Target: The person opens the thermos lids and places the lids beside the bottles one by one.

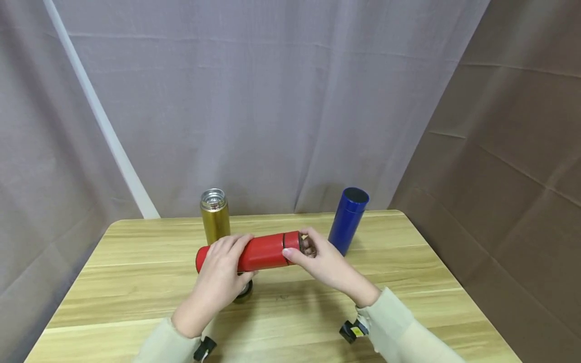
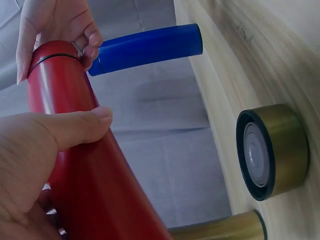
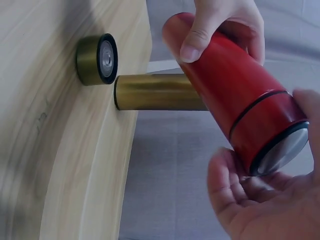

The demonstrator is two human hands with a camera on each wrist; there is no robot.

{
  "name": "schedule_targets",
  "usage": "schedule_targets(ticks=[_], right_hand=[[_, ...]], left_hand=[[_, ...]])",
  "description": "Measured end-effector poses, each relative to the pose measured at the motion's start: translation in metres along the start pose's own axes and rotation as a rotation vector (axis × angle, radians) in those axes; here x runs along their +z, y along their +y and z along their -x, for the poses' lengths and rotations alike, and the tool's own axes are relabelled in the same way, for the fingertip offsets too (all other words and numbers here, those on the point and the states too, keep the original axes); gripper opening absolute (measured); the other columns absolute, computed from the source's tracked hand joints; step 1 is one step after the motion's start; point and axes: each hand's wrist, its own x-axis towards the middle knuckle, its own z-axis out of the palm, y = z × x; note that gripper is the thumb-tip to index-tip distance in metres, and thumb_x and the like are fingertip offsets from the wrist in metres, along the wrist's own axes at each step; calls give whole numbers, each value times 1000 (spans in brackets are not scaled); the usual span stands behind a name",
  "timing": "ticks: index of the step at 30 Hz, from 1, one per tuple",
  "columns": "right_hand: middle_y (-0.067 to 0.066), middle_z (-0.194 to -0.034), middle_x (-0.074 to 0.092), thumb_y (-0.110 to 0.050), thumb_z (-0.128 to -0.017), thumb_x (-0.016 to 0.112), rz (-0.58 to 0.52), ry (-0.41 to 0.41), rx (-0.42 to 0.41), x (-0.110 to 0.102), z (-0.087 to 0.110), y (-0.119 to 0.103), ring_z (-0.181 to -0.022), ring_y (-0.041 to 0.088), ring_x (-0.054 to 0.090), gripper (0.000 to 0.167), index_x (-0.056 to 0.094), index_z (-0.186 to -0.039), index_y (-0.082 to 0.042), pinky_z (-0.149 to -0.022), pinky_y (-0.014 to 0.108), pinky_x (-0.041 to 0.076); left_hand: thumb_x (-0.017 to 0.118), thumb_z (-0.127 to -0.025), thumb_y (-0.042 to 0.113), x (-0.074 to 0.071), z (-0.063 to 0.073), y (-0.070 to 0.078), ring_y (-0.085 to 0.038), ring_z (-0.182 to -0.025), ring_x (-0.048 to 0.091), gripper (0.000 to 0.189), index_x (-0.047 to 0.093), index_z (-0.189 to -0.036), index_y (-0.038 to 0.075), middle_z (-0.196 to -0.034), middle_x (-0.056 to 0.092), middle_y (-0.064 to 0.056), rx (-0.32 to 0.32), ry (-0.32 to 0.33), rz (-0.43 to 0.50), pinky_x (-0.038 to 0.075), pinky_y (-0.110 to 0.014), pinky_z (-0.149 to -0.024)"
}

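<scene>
A red thermos flask (image 1: pixel 268 252) is held off the table, lying nearly level across the head view. My left hand (image 1: pixel 222 264) grips its body, thumb across the near side. My right hand (image 1: pixel 327 262) holds the red cap (image 1: pixel 292 243) between thumb and fingers at the other end. In the right wrist view a dark ring marks the seam, and the silvery end disc (image 3: pixel 282 150) of the cap shows. Below the flask, a gold cap (image 2: pixel 289 150) sits on the table with its inner side up, partly hidden by my left hand in the head view.
An uncapped gold flask (image 1: pixel 215 222) stands at the back, its steel mouth visible. To the right rear a blue flask (image 1: pixel 347 222) with its cap on stands upright. The wooden table (image 1: pixel 127 282) meets a grey curtain (image 1: pixel 254 111) behind.
</scene>
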Motion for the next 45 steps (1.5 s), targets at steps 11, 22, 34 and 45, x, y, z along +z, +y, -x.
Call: schedule_targets(ticks=[11, 22, 34, 45], right_hand=[[-5, -128, 50, -42, -81, 76, 85, 23, -186, 4, 3, -7, -102, 16, 54, 77, 32, -143, -29, -83, 38, 50], [-1, -85, 59, -63, -91, 51, 127, 102, 72, 13, -3, -3, -75, 14, 56, 56, 54, -116, -13, -67, 32, 47], [-3, -102, 60, -55, -87, 64, 16, 28, -46, 13, 1, 1, -86, 16, 59, 53, 47, -125, -22, -70, 34, 51], [-1, -130, 48, -42, -85, 72, 115, -37, -172, 14, 5, 1, -101, 15, 53, 76, 28, -144, -25, -81, 34, 49]], left_hand=[[90, -65, 18, 4, 4, -8, -27, -115, 51, 77, 54, -134, 14, -126, 58, -5, -66, -52, 75, 38, -46, -100], [89, -64, 16, 5, 3, -9, -28, -118, 47, 77, 54, -133, 10, -126, 55, -7, 39, 20, -15, 33, -47, -103], [89, -66, 21, 5, 5, -14, -28, -118, 48, 77, 54, -134, 12, -127, 55, -6, 21, -2, -5, 35, -47, -103], [88, -67, 20, 1, 8, -21, -29, -118, 48, 77, 53, -134, 12, -128, 55, -6, 33, -17, -7, 35, -46, -102]])
